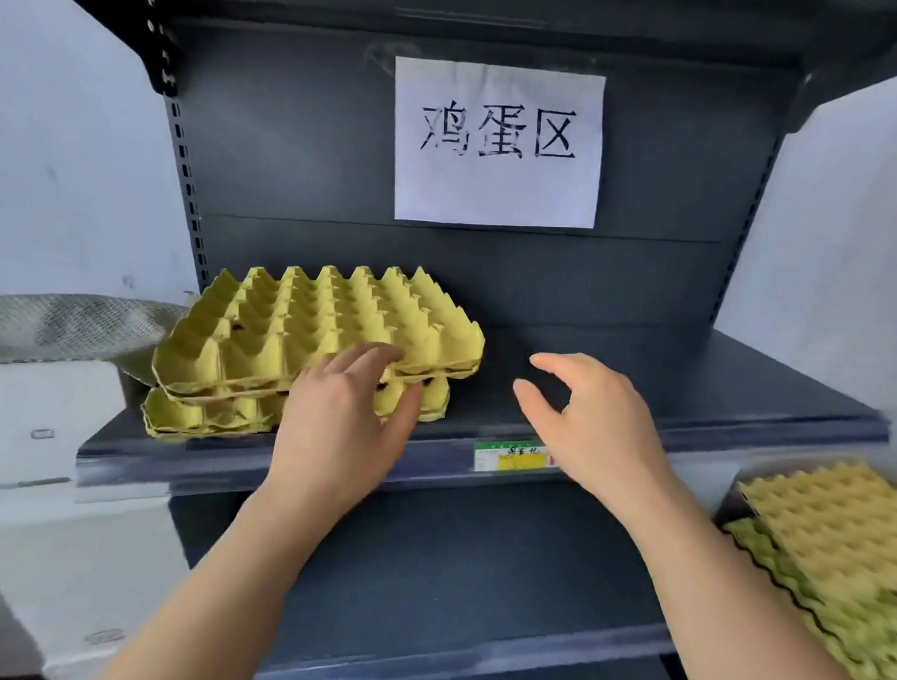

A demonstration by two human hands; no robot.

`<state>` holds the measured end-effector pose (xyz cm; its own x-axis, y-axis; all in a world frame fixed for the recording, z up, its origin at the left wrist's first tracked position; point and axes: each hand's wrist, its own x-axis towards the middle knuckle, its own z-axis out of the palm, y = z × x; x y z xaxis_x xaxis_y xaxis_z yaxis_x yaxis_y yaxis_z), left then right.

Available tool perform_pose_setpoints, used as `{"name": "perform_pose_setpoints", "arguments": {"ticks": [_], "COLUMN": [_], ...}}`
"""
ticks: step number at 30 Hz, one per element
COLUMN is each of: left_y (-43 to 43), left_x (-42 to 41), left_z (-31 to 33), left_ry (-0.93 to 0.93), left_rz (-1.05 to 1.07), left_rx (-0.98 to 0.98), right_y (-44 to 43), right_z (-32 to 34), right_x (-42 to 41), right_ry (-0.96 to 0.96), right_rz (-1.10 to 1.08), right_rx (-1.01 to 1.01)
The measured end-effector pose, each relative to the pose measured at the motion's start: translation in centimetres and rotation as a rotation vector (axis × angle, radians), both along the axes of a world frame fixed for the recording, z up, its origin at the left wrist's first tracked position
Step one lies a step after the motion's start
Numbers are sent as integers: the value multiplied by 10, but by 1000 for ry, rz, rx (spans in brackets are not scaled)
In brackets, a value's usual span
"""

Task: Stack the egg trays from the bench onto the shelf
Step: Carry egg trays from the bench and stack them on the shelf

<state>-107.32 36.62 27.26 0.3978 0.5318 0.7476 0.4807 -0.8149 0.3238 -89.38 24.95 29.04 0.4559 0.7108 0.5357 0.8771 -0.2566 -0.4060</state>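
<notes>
Head view: egg trays (pixel 302 343) sit stacked at the left end of the shelf (pixel 691 386), cups up, long axis roughly left-right, top tray skewed. Left hand (pixel 340 417) lays loose fingers on the near edge, gripping nothing, probably squaring the stack. Right hand (pixel 586 423) hovers half-open, empty. Spare trays (pixel 834 521) wait near right.

Dark shelf (pixel 690 396) w/ yellow egg trays (pixel 308 333) stacked on its left side. Front edge carries a price tag (pixel 513 455), approx. mid.
</notes>
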Motion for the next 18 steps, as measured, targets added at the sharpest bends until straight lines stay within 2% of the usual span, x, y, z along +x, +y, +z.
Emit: {"name": "perform_pose_setpoints", "arguments": {"ticks": [8, 18], "left_y": [-78, -202], "left_x": [120, 318], "left_z": [-60, -120], "left_ry": [109, 228], "left_rz": [-333, -512], "left_rx": [-66, -179], "right_y": [-108, -262], "right_z": [-61, -119], "right_x": [78, 245], "right_ry": [15, 84], "right_rz": [-229, -442], "right_rx": [-47, -161]}}
